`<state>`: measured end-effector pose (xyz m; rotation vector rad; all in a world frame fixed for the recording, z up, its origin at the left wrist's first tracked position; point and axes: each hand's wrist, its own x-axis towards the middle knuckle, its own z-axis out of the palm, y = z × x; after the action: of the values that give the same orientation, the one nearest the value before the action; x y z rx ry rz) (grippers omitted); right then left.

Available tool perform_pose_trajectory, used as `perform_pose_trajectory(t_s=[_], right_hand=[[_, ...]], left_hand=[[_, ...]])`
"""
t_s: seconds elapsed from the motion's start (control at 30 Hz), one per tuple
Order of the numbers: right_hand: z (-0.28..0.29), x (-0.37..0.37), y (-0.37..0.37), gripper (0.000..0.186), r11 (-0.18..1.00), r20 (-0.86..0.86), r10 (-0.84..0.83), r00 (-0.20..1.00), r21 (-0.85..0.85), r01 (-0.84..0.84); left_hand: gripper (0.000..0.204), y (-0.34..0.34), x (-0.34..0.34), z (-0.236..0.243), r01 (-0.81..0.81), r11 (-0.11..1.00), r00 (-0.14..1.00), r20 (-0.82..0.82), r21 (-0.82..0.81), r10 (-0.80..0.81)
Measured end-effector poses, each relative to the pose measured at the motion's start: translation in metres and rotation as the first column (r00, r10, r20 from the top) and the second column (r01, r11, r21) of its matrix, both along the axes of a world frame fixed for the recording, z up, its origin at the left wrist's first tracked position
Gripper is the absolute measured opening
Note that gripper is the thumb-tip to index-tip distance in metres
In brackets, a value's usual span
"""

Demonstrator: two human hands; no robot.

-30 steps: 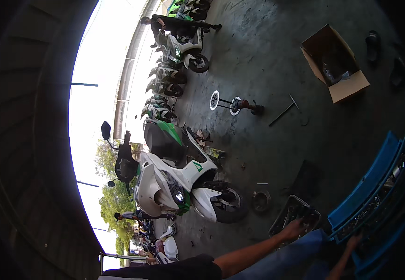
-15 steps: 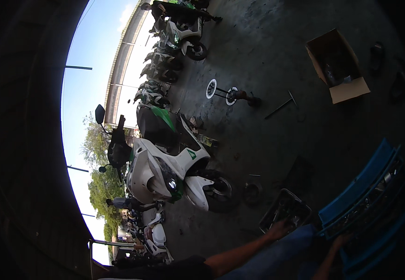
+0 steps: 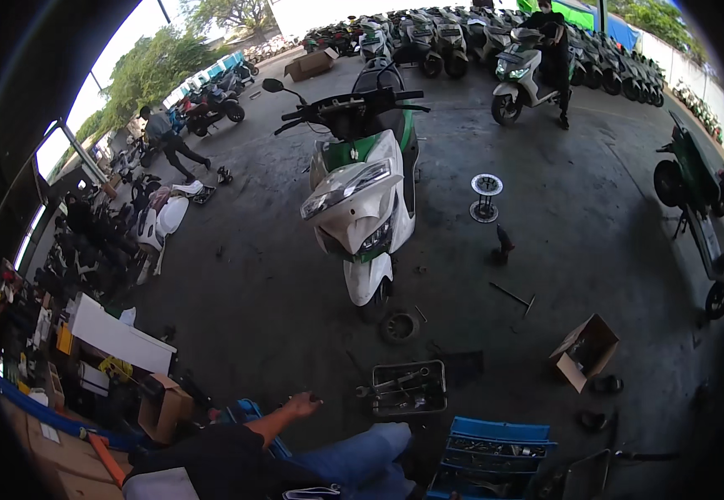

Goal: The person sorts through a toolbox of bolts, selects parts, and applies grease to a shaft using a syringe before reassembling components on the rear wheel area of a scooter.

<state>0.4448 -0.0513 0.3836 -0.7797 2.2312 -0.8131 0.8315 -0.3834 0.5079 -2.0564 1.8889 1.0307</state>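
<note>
My left hand [image 3: 302, 406] reaches out at the lower middle, apart from the floor tray. Its fingers look closed, with a small dark thing at the fingertips that I cannot make out. To its right, a dark plastic tray [image 3: 373, 408] holds wrenches [image 3: 397, 382] and other metal tools. A blue cantilever toolbox [image 3: 495, 427] stands at the lower right beside my knee, its compartments full of small tools and parts. My right hand does not show. Beyond the tray, a white and green scooter [image 3: 353, 200] stands facing me, and a round wheel-like part [image 3: 399, 327] lies by its front wheel.
A T-handle wrench [image 3: 513, 298], a power drill [image 3: 503, 244] and a hub with two discs [image 3: 485, 198] are on the floor to the right. An open cardboard box [image 3: 585, 352] sits nearer. Parts and boxes crowd the left; a person sits on a scooter [image 3: 515, 77] far right, another walks far left.
My view has swung from strongly tilted to roughly level. My left hand has come out of the tray and moved left. My right hand, earlier at the toolbox, has left the view.
</note>
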Motion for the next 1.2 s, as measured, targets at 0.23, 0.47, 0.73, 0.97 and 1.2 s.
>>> perform_pose_trajectory(t_s=[0.23, 0.47, 0.73, 0.97, 1.2], right_hand=[[0.127, -0.026, -0.112, 0.031, 0.876, 0.701, -0.345, 0.624, 0.002, 0.483], [0.299, 0.202, -0.434, 0.038, 0.910, 0.831, 0.344, 0.438, -0.409, 0.062], [0.349, 0.469, -0.677, 0.045, 0.904, 0.796, 0.422, 0.434, -0.338, -0.260], [0.359, 0.609, -0.857, 0.051, 0.830, 0.766, 0.536, 0.355, -0.401, -0.388], [0.364, 0.669, -1.050, 0.039, 0.781, 0.608, 0.607, 0.512, -0.336, -0.527]], left_hand=[[0.049, -0.036, -0.006, 0.110, -0.504, 0.863, 0.685, -0.591, 0.036, 0.425], [0.041, -0.092, -0.021, 0.145, -0.018, 0.997, 0.376, -0.924, 0.071, 0.072], [0.037, -0.287, 0.207, 0.168, -0.264, 0.955, 0.770, -0.625, -0.131, 0.127], [0.036, -0.475, 0.331, 0.234, -0.573, 0.815, 0.643, -0.662, -0.081, 0.386], [0.054, -0.677, 0.436, 0.257, -0.617, 0.637, 0.757, -0.568, -0.462, 0.321]])
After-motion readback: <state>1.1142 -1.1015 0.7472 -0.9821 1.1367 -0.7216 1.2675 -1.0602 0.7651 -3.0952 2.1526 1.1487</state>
